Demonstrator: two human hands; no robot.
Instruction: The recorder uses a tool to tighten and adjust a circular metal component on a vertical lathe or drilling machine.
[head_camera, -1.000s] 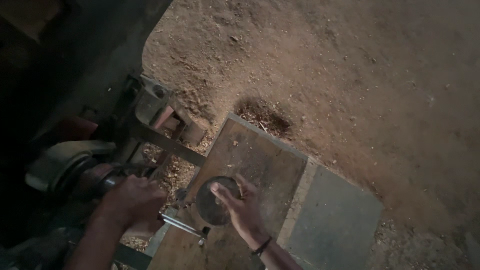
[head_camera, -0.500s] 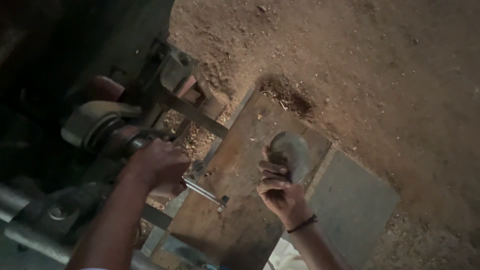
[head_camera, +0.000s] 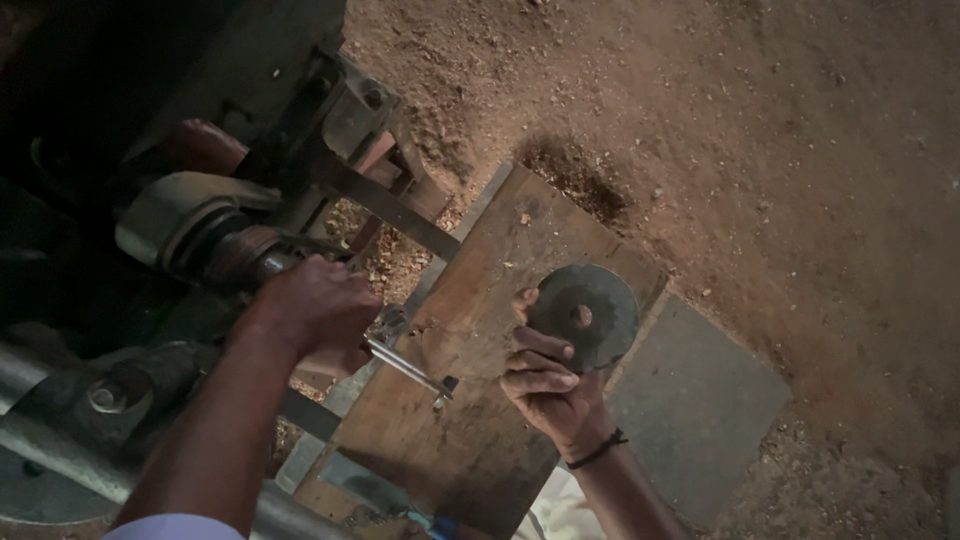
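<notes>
My right hand (head_camera: 547, 385) grips a dark round metal disc (head_camera: 590, 312) with a centre hole, holding it by its lower left edge above a brown wooden board (head_camera: 480, 400). My left hand (head_camera: 315, 310) is closed around the handle of a shiny metal wrench (head_camera: 410, 368), whose jaw end points down and right over the board. This hand sits right beside the machine's shaft and pulley (head_camera: 205, 235). A dark thread band circles my right wrist.
A heavy dark machine frame (head_camera: 250, 100) with metal bars fills the left side. A grey flat slab (head_camera: 695, 410) lies right of the board. Sawdust-covered ground (head_camera: 760, 150) spreads to the right and top. A steel pipe (head_camera: 60, 450) runs along the lower left.
The disc lay flat on the board under my right hand a second ago; now my right hand has lifted it and turned its face up. My left hand stays at the shaft with the wrench.
</notes>
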